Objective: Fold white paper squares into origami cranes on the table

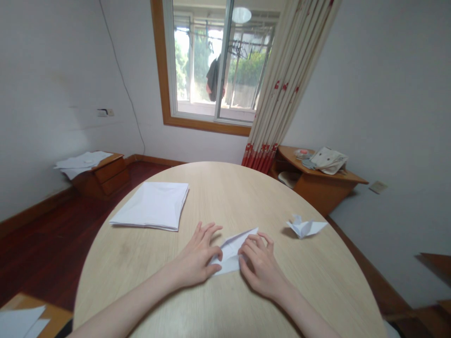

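Observation:
A partly folded sheet of white paper (pixel 230 256) lies on the round wooden table (pixel 225 310), between my two hands. My left hand (pixel 199 256) pinches its left end between thumb and index finger, while the other fingers stretch out above the tabletop. At the paper's right side, my right hand (pixel 260 263) has its fingers curled over the edge, thumb low near the paper. The fingertips of that hand partly cover the paper's right end. A folded white paper bird (pixel 305 228) rests to the right of my right hand.
A stack of white paper (pixel 151 204) lies at the table's left. Behind on the right is a wooden corner desk (pixel 324 178) with a cloth bag (pixel 329 159). A low wooden cabinet (pixel 111 174) with papers stands left. A curtain (pixel 282 94) hangs by the window.

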A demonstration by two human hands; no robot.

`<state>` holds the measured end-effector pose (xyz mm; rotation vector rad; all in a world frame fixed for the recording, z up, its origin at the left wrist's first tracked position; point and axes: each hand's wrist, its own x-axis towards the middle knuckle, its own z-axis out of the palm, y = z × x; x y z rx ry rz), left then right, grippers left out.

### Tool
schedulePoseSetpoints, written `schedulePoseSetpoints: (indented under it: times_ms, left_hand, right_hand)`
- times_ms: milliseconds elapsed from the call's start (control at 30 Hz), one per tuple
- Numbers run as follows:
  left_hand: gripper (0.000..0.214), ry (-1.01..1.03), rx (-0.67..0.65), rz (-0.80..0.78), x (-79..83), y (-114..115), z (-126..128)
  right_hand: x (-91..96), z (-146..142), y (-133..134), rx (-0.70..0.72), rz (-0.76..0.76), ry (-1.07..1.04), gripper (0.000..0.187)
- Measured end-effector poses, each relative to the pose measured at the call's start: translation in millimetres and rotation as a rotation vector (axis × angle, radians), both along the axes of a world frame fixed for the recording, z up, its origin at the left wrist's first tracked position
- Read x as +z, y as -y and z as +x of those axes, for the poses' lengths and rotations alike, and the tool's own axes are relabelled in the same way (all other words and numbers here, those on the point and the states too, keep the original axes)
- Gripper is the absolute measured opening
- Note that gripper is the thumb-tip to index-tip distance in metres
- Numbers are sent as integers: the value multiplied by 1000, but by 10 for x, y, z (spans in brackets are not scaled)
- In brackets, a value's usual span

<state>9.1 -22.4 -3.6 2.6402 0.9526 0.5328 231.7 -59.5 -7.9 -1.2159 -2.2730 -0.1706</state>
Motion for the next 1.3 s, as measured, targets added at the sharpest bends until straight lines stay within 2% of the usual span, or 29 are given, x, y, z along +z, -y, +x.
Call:
schedulePoseSetpoints:
  times_ms: [167,333,633,833,1033,1300]
  left_hand:
    - [16,-5,14,50,-5,-25,-31]
    - [8,5,57,143,-56,-30,4]
    - [24,-16,146,320,-179,3,100]
    - [20,-34,157,347,-176,-32,80]
    - [13,-14,190,315,-161,-26,74]
    - [5,-6,228,322,-139,-18,73]
  right_hand:
    - [-18,-31,18,16,-32,-23,11]
    - [-56,-60,30,14,-56,-54,12]
    - [-41,-59,23,-5,-54,-33,10]
    - [-30,-34,7,-34,-1,44,20]
    - [-46,-32,10,13,8,62,10]
    - [-100,-14,-13,53,-5,72,14]
